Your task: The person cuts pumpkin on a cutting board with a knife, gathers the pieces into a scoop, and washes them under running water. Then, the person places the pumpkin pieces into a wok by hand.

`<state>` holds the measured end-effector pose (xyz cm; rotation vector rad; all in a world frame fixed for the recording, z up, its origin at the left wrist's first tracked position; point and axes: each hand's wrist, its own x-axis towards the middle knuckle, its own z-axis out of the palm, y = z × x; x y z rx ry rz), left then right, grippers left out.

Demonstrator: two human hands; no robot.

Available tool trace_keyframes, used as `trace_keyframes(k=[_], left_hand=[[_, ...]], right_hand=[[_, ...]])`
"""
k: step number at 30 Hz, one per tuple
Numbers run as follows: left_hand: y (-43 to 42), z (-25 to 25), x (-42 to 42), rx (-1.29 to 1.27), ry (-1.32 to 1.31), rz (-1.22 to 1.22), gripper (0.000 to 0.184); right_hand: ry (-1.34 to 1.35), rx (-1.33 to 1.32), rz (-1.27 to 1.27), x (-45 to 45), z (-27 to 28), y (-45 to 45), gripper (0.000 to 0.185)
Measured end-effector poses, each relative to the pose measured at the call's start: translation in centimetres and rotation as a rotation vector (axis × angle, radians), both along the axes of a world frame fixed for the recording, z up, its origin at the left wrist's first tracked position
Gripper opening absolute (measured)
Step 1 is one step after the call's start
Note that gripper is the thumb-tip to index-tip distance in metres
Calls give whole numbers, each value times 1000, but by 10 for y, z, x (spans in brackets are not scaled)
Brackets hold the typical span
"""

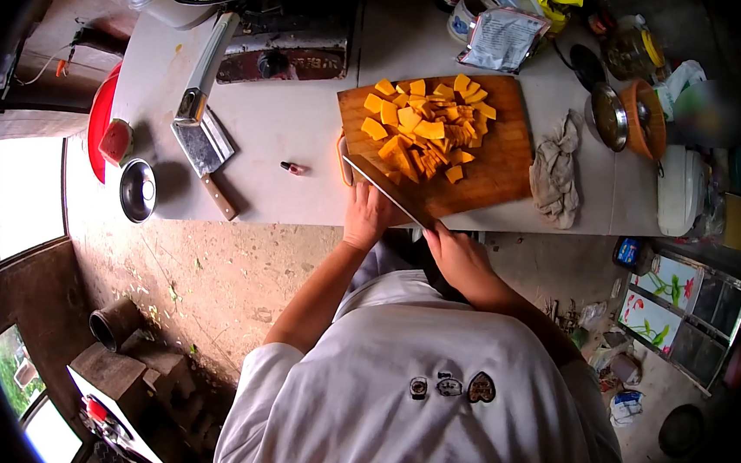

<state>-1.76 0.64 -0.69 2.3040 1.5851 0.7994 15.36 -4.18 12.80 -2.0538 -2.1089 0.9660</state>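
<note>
A knife [390, 192] lies slantwise over the near-left corner of a wooden cutting board [502, 159]. My right hand [458, 254] is closed around its near end, at the board's front edge. Fingers forward, my left hand [367, 214] is beside the blade at the near-left corner; its fingers are close together, and what they hold, if anything, is hidden. Orange pumpkin pieces [431, 129], some in chunks and some in thin slices, are heaped on the board beyond the blade.
Left of the board are a small bottle [293, 169], a cleaver [205, 153], a metal bowl [138, 191] and a stove [284, 55]. A crumpled cloth [555, 172] lies right of the board. Behind are a silver packet [504, 40] and a metal ladle [607, 117].
</note>
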Motion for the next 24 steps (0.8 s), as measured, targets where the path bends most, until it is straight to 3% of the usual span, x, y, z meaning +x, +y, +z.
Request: trace_keyframes(k=[5,9,17,24], left_hand=[[3,21,-3,14,-93,-22,29],[-1,17,-1,-131,-168,77,32],[-5,9,-1,-184,-58,104,36],[-4,15,0,-136,-125,97,39]], right_hand=[[0,186,14,-3,-50,16,35],[190,151,-22,9,-35,22,33],[85,5,3,7,28,0,32],[-55,59,-11,-7,-38,9,35]])
